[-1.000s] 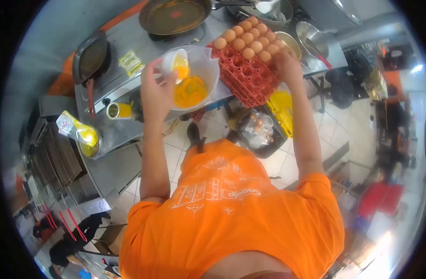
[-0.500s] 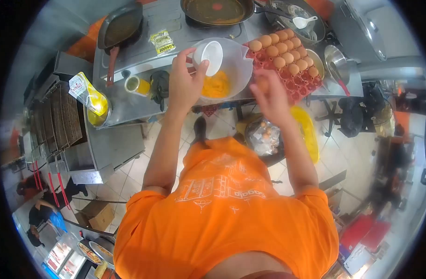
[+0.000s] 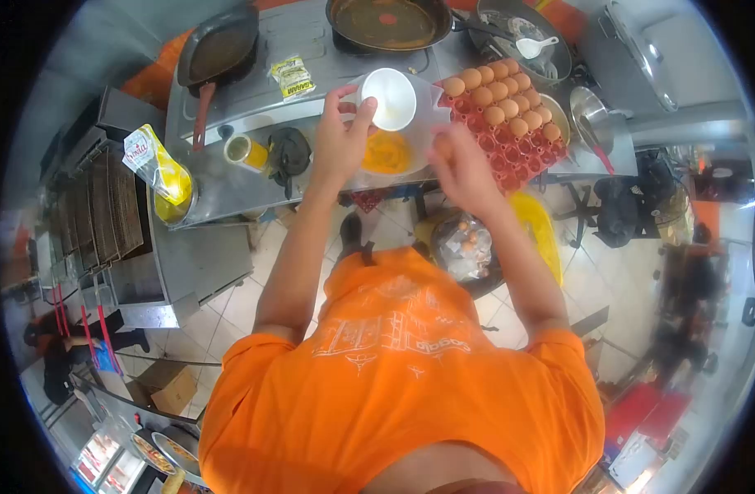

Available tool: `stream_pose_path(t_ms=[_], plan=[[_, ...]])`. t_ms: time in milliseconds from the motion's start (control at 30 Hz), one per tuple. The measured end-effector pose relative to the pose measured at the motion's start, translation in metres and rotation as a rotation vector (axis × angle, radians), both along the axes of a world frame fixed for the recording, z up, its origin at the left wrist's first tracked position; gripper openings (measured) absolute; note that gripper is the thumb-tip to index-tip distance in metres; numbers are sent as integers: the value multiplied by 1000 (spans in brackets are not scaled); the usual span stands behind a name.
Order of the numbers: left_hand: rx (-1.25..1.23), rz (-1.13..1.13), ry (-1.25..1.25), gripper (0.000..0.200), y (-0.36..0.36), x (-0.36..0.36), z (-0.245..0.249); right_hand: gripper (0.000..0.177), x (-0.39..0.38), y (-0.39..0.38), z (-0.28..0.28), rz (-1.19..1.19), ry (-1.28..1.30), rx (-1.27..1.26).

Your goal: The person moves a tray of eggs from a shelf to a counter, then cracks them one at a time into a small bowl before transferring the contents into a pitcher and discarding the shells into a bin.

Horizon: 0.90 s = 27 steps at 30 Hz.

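Observation:
My left hand grips a small white bowl, tilted so its inside faces me. Beneath it stands a large translucent mixing bowl with yellow beaten-looking egg at its bottom. Just right of that bowl, my right hand is closed around a brown egg, partly covered by the fingers and slightly blurred. Beyond this hand lies a red egg tray, its far part filled with several brown eggs and its near cups bare.
Frying pans and a square pan sit on the stove. A yellow packet, a jar and a yellow pouch are leftward. Below the counter stands a bin with eggshells. A metal bowl is right.
The white bowl has turned its opening more toward me and shifted slightly right. My right hand has moved a little left, toward the mixing bowl, with the egg.

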<state>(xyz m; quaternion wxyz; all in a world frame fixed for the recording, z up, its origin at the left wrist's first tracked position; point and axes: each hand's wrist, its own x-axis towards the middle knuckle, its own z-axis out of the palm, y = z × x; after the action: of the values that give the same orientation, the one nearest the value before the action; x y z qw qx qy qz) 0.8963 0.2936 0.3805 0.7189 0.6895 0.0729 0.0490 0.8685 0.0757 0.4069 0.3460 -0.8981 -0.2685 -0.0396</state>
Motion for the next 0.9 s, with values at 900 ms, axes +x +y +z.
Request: stream_pose_path(t_ms=[900], plan=[[-676,-495,281,46,-111,-16,17,29,-7,-78,97,-138,-184,-204]])
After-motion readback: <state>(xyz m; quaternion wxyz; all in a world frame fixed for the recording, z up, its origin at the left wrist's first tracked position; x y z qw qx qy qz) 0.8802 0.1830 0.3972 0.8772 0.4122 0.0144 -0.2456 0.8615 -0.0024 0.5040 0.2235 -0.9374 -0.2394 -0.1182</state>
